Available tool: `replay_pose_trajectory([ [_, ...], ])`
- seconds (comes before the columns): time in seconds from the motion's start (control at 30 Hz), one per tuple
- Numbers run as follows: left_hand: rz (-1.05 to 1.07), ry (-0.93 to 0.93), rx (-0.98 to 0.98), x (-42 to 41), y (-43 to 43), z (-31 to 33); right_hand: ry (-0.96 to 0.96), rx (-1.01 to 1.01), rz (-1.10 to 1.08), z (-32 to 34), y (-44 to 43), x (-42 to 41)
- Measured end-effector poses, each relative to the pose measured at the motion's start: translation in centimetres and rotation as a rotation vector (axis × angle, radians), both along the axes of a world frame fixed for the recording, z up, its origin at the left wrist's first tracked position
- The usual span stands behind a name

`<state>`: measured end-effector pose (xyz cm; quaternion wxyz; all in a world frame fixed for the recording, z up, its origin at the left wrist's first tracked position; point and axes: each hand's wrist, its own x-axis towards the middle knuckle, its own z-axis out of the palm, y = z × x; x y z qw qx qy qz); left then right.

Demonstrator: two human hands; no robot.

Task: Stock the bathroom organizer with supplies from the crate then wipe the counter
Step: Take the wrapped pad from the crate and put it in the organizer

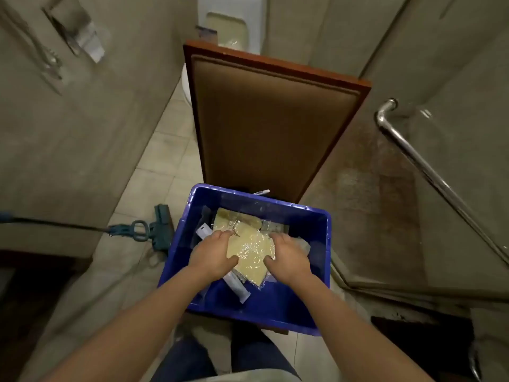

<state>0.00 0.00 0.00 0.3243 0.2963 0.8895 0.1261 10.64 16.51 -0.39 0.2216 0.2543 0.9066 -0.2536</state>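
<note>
Beige bathroom tiles surround a brown padded bench [275, 119] carrying a blue plastic crate [261, 310]. Inside it, the left hand [213, 255] and right hand [289, 257] each take a narrow grip on a side edge of a pale yellow packet in crinkled clear wrap [252, 252]. Best lifted level, both sides together. Its long axis runs roughly away from the person, near corner pointing back.

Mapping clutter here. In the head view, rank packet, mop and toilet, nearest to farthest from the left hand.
1. Packet: in the crate, held by the left hand.
2. Mop: floor, to its left.
3. Toilet: far ahead.
</note>
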Motion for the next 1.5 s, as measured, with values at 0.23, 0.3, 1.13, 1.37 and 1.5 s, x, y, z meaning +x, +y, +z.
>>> replay_pose_trajectory([
  [0.23, 0.122, -0.092, -0.12, -1.5, 0.8, -4.3, -0.116, -0.075, 0.058, -5.0, 1.6, -2.6],
  [0.3, 0.144, -0.104, -0.133, -2.1, 1.0, -5.5, -0.137, -0.093, 0.07, -6.5, 2.0, -3.4],
  [1.13, 0.258, -0.072, -0.147, -7.2, 4.7, -18.5, -0.207, -0.197, -0.038, -20.6, 2.9, -8.7],
  [1.37, 0.337, -0.016, -0.131, -7.2, 5.6, -18.5, -0.232, -0.159, -0.013, -20.2, 3.4, -8.9],
  [1.5, 0.456, -0.082, -0.066, -7.2, 6.0, -18.1, -0.238, -0.183, -0.036, -19.0, 4.1, -8.5],
])
